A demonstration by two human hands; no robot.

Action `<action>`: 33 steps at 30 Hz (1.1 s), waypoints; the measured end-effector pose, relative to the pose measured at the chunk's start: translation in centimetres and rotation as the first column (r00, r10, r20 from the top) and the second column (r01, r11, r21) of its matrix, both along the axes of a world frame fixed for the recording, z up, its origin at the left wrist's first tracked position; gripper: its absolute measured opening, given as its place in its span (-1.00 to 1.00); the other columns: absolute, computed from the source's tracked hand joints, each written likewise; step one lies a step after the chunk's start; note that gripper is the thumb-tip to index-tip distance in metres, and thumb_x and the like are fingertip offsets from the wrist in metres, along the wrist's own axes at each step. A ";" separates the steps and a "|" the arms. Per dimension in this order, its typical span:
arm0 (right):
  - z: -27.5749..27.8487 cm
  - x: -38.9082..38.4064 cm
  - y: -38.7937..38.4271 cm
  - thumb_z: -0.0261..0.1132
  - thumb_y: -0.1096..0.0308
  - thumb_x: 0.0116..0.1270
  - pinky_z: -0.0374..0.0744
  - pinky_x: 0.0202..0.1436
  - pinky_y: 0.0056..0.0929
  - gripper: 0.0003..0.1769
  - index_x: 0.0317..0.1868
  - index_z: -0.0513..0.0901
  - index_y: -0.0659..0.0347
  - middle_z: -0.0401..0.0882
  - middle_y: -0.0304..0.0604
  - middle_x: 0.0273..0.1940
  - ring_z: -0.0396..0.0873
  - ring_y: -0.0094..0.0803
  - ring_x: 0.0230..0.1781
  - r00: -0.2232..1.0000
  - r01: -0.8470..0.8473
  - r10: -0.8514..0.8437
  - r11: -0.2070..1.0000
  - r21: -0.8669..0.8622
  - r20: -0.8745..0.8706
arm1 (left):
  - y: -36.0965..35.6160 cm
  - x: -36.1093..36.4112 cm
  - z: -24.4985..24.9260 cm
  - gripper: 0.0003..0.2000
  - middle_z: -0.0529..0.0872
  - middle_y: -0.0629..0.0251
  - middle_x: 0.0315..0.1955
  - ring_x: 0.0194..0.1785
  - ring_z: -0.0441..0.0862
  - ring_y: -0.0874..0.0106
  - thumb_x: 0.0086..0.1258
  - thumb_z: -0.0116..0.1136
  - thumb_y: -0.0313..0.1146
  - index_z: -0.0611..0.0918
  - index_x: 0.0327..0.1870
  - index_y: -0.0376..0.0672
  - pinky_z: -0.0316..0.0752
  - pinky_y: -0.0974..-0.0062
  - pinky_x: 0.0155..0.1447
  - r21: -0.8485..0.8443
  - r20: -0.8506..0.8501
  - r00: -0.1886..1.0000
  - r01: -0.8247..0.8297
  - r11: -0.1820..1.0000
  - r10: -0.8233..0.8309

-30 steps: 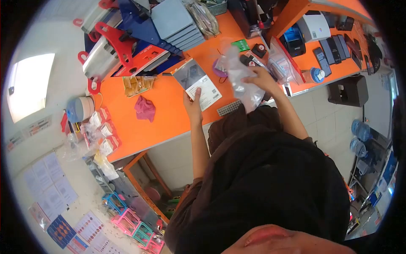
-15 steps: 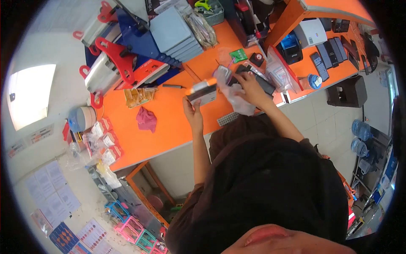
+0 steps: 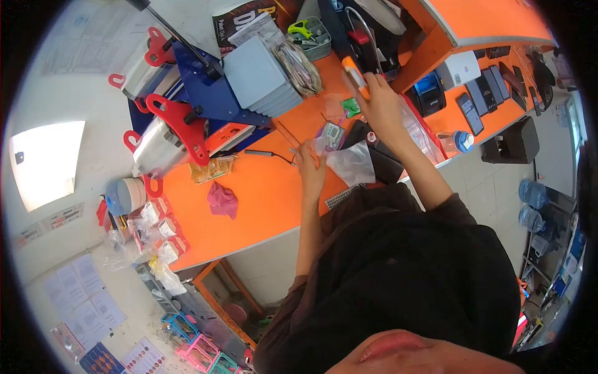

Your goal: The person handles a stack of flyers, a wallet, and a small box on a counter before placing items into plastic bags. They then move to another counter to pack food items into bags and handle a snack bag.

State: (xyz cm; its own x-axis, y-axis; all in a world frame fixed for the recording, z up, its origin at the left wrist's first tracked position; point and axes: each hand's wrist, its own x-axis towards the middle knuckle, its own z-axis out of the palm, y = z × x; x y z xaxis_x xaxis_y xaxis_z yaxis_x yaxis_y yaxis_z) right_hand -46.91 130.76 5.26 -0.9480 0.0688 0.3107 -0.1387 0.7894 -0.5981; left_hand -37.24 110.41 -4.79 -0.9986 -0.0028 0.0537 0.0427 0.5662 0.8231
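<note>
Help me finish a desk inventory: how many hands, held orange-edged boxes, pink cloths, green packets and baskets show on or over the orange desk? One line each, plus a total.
Hands: 2 (left hand, right hand)
Held orange-edged box: 1
Pink cloth: 1
Green packet: 1
Basket: 1
Total: 6

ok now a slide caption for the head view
Right hand holding an orange-and-white box over an orange desk, left hand at a clear plastic bag
</note>
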 end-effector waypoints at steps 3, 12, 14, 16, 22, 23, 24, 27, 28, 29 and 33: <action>-5.0 -5.0 -1.8 0.19 0.52 0.14 0.57 -0.26 -0.04 -0.71 -0.12 0.37 0.34 0.57 0.18 -0.31 0.59 0.15 -0.29 0.986 0.138 -0.141 0.990 0.039 0.088 | -0.8 1.8 -5.8 -0.56 0.39 -0.12 0.08 0.18 0.33 -0.03 0.27 0.20 -0.28 0.40 0.12 -0.26 0.23 0.12 0.28 -0.150 0.275 0.959 0.107 0.983 -0.062; -8.7 -11.7 -3.7 0.14 0.46 0.23 0.56 -0.37 0.04 -0.57 0.12 0.29 0.31 0.57 0.25 -0.37 0.59 0.21 -0.39 0.974 0.192 -0.196 0.980 0.050 0.112 | -3.1 4.8 -8.0 -0.64 0.51 -0.07 -0.02 0.13 0.42 0.07 0.29 0.17 -0.23 0.50 0.03 -0.21 0.36 0.21 0.17 0.093 0.541 0.839 0.003 0.996 -0.053; -6.5 -11.4 -3.8 0.14 0.39 0.30 0.53 -0.38 0.07 -0.55 0.17 0.27 0.27 0.58 0.27 -0.36 0.59 0.21 -0.39 0.972 0.175 -0.184 0.982 0.072 0.146 | -4.3 5.1 -9.3 -0.65 0.52 -0.05 -0.02 0.11 0.45 0.09 0.30 0.16 -0.23 0.50 0.02 -0.22 0.39 0.25 0.15 0.129 0.561 0.827 -0.033 0.991 -0.046; -3.6 -11.2 -3.5 0.15 0.39 0.28 0.53 -0.38 0.02 -0.51 0.21 0.29 0.25 0.57 0.26 -0.38 0.59 0.17 -0.38 0.981 0.154 -0.162 0.985 0.071 0.111 | -5.0 4.9 -9.5 -0.65 0.52 -0.04 -0.03 0.09 0.47 0.11 0.30 0.16 -0.22 0.51 0.02 -0.22 0.42 0.28 0.12 0.166 0.585 0.810 -0.072 0.984 -0.040; 2.5 -16.5 -2.6 0.17 0.54 0.13 0.56 -0.23 -0.07 -0.53 0.12 0.45 0.22 0.59 0.14 -0.33 0.61 0.05 -0.30 0.937 -0.007 0.023 0.999 0.048 -0.347 | -5.8 2.3 -7.9 -0.67 0.61 0.07 -0.05 -0.04 0.60 0.26 0.34 0.14 -0.26 0.52 0.04 -0.25 0.49 0.39 0.01 0.089 0.582 0.813 -0.063 0.994 -0.001; 2.0 -18.7 -2.6 0.17 0.54 0.13 0.56 -0.23 -0.07 -0.53 0.12 0.45 0.22 0.59 0.14 -0.33 0.61 0.05 -0.30 0.937 -0.009 0.026 0.999 0.051 -0.349 | -5.6 1.7 -7.4 -0.70 0.62 0.08 -0.09 -0.07 0.60 0.27 0.34 0.12 -0.30 0.53 0.02 -0.26 0.49 0.39 -0.02 0.096 0.524 0.852 -0.050 0.994 -0.008; 1.4 -21.4 -2.6 0.14 0.43 0.22 0.44 -0.12 0.18 -0.52 0.20 0.42 0.15 0.58 0.09 -0.13 0.57 0.09 -0.13 0.953 -0.118 0.104 0.992 -0.032 -0.283 | -5.4 1.1 -6.8 -0.72 0.63 0.09 -0.13 -0.10 0.61 0.28 0.35 0.10 -0.34 0.54 0.01 -0.27 0.49 0.39 -0.04 0.101 0.462 0.887 -0.035 0.994 -0.015; 2.3 -25.6 -2.7 0.11 0.35 0.30 0.41 -0.03 0.28 -0.60 0.16 0.50 0.14 0.58 0.07 0.04 0.57 0.04 -0.02 0.952 -0.218 0.203 0.975 -0.042 -0.231 | -3.8 -2.4 -3.9 -0.79 0.63 0.08 -0.21 -0.16 0.61 0.27 0.37 0.03 -0.43 0.55 -0.05 -0.28 0.49 0.39 -0.10 0.070 0.241 0.970 0.010 0.998 -0.026; 3.1 -26.7 -2.8 0.11 0.37 0.27 0.49 -0.03 0.13 -0.66 0.03 0.60 0.21 0.60 0.09 -0.01 0.61 -0.04 -0.08 0.949 -0.214 0.216 0.976 0.033 -0.228 | -2.6 -4.4 -1.8 -0.79 0.63 0.08 -0.21 -0.16 0.61 0.27 0.37 0.03 -0.43 0.55 -0.05 -0.28 0.49 0.39 -0.10 0.071 0.220 0.975 0.009 0.997 -0.024; 3.8 -27.3 -2.7 0.11 0.37 0.27 0.49 -0.03 0.13 -0.66 0.03 0.60 0.21 0.60 0.09 -0.01 0.61 -0.04 -0.08 0.944 -0.216 0.219 0.976 0.040 -0.247 | -1.0 -6.5 1.2 -0.84 0.62 0.04 -0.24 -0.16 0.60 0.19 0.35 0.03 -0.46 0.57 -0.12 -0.30 0.47 0.31 -0.12 0.102 0.100 0.995 0.016 0.995 -0.026; 6.5 -26.4 -1.7 0.14 0.66 0.03 0.53 -0.12 -0.17 -0.60 -0.07 0.58 0.20 0.61 0.09 -0.29 0.58 0.03 -0.22 0.929 -0.181 0.187 0.982 0.046 -0.320 | 2.9 -19.2 5.7 -0.83 0.57 -0.06 -0.20 -0.09 0.54 0.05 0.27 0.08 -0.47 0.53 -0.15 -0.32 0.45 0.16 -0.03 -0.117 -0.257 0.960 0.078 0.990 -0.106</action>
